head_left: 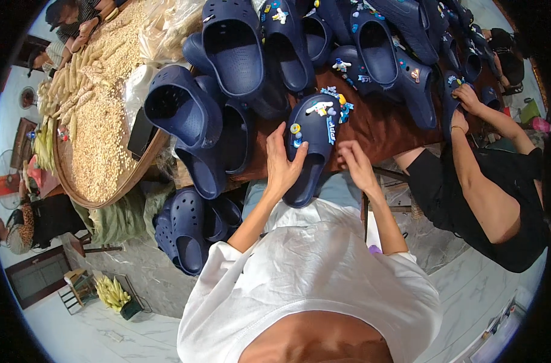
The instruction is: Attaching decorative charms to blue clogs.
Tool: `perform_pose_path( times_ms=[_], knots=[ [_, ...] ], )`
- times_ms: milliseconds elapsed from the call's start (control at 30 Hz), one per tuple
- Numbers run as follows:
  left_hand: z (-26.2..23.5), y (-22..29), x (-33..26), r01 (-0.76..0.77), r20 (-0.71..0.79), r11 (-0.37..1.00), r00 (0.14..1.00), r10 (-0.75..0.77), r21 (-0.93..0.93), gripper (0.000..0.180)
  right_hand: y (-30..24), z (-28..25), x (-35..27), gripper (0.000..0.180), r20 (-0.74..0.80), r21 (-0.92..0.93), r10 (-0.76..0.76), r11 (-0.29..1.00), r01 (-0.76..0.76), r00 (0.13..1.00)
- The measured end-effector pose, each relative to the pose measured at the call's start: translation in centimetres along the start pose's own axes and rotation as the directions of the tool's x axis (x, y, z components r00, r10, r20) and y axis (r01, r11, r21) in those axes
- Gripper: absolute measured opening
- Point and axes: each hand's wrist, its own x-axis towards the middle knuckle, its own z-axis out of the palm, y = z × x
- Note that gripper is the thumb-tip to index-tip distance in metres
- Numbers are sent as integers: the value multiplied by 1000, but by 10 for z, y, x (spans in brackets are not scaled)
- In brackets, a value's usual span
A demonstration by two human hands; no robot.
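A dark blue clog lies in front of me, its toe pointing away, with several colourful charms on its upper. My left hand grips its left side, thumb on the upper and fingers along the edge. Just right of the clog, my right hand hovers with loosely bent fingers, apart from the shoe; I make out nothing in it. A bunch of bright charms shows at the clog's upper right side. Close to my left hand, plain blue clogs are stacked.
Many charm-decorated clogs cover the table's far side, on a brown cloth. At left stands a wide round tray of corn kernels and cobs. More clogs sit below the table edge. A person in black handles a clog at right.
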Motion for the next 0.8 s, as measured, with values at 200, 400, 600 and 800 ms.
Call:
perform_pose_path(
  times_ms=[200, 400, 600, 800],
  knots=[
    [12, -13, 8, 210, 105, 974, 974, -201, -86, 75, -16, 25, 49, 60, -267, -233, -201, 962, 139, 943],
    [8, -7, -7, 160, 13, 986, 987, -159, -44, 79, -18, 39, 39, 54, -298, -375, -282, 913, 160, 912],
    [7, 8, -16, 139, -93, 990, 986, -140, -19, 84, -32, 32, 36, 43, -187, -462, -212, 881, 104, 959],
    [17, 9, -11, 159, -123, 987, 980, -158, -2, 80, -44, 24, 41, 35, -82, -698, -345, 689, 194, 935]
  ],
)
